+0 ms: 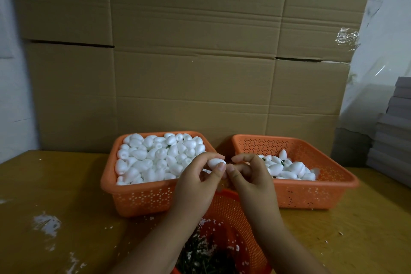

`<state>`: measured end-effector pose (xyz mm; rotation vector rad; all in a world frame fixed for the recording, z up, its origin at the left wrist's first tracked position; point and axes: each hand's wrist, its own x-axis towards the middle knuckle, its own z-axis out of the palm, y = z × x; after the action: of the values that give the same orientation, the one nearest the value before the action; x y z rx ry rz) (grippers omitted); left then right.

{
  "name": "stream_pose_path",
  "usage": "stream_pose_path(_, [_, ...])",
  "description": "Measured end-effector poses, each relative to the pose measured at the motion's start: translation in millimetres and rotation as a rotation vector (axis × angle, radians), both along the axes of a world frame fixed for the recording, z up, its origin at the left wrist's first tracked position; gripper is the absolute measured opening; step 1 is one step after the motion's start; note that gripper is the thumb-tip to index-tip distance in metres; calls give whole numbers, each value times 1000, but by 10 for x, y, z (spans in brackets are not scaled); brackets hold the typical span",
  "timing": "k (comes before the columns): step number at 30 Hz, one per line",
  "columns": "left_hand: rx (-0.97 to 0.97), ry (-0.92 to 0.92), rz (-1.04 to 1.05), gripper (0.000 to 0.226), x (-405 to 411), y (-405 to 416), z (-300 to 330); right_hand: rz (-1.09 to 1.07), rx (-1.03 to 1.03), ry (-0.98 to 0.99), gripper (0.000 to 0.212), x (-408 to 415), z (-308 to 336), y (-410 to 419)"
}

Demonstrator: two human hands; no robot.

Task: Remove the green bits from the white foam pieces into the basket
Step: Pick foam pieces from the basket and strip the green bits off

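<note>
We see two orange baskets pierced with small dotted holes: the left basket (142,196) is heaped with white foam pieces (155,158), the right basket (311,193) holds fewer, some showing dark green bits (282,162). The round basket (240,224) nearest us is orange mesh, filled with dark green scraps and white crumbs. The surface (55,184) is yellowish-brown with white flecks, backed by plain brown cardboard (200,51).

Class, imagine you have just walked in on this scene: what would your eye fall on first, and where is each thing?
First, the two hands at centre: the left hand pinches a white foam piece while the right hand works at its tip. Behind them, the left orange basket is heaped with white pieces, and the right orange basket holds far fewer. A round basket of green bits sits nearest the viewer.
</note>
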<state>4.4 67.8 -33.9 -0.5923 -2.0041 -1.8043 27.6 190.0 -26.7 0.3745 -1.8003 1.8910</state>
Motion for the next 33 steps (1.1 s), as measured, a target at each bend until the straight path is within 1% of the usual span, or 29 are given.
stream_pose_path(6, [-2, -6, -14, 10, 26, 11, 4, 1, 35, 7, 7, 22, 3, 8])
stream_pose_path(9, [45, -9, -17, 8, 37, 9, 32, 7, 8, 11, 4, 34, 18, -15])
stream_pose_path(11, [82, -16, -20, 7, 31, 4, 38, 14, -29, 8, 5, 29, 26, -33])
stream_pose_path(15, [74, -28, 4, 9, 6, 2, 29, 2, -45, -5, 7, 10, 27, -18])
stream_pose_path(18, [118, -49, -2, 17, 15, 7, 43, -21, -24, -31, 8, -9, 10, -1])
stream_pose_path(20, [141, -80, -7, 24, 25, 12, 50, -32, -29, -50, 12, -24, -6, 4])
stream_pose_path(24, [171, -117, -31, 25, 40, 17, 63, -74, -70, -101, 27, -37, -14, 41])
stream_pose_path(26, [151, -105, -45, 22, 48, 8, 64, -98, -96, -118, 33, -36, -8, 52])
stream_pose_path(29, [94, -87, -77, 13, 63, 17, 55, -122, -106, -133, 36, -34, 6, 51])
stream_pose_path(33, [49, -91, -99, 27, 69, 44, 57, -131, -112, -142, 38, -28, 12, 42])
